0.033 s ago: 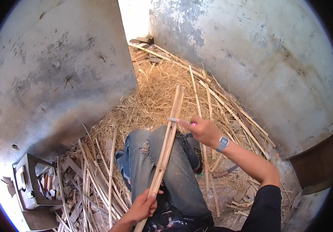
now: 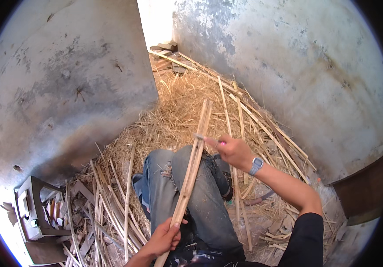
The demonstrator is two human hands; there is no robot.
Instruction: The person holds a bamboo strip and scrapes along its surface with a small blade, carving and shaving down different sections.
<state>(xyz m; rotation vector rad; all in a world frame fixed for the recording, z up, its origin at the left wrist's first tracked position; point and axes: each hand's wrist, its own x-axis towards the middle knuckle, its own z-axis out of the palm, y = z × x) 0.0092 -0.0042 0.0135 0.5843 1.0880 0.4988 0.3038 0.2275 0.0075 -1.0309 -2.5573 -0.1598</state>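
A long split bamboo strip [image 2: 187, 187] slants across my jeans-clad legs, its far end pointing out over the straw. My left hand [image 2: 164, 236] is closed round its lower part, close to my body, with the thumb on top. Beyond my knee, my right hand [image 2: 235, 152] is closed on a small knife [image 2: 199, 136], its forefinger stretched along the tool. The blade lies across the upper part of the strip, touching it or just above it. A bit of pink shows between the fingers; most of the handle is hidden.
Loose straw shavings [image 2: 184, 95] cover the floor ahead. More bamboo strips [image 2: 262, 120] lie along the right wall, and another bundle [image 2: 111, 204] sits at my left. A dark metal frame [image 2: 44, 231] stands at lower left. Worn walls [image 2: 67, 89] close in both sides.
The knife blade has shifted very slightly on the bamboo strip and looks a little blurred. My left hand and the strip stay in place.
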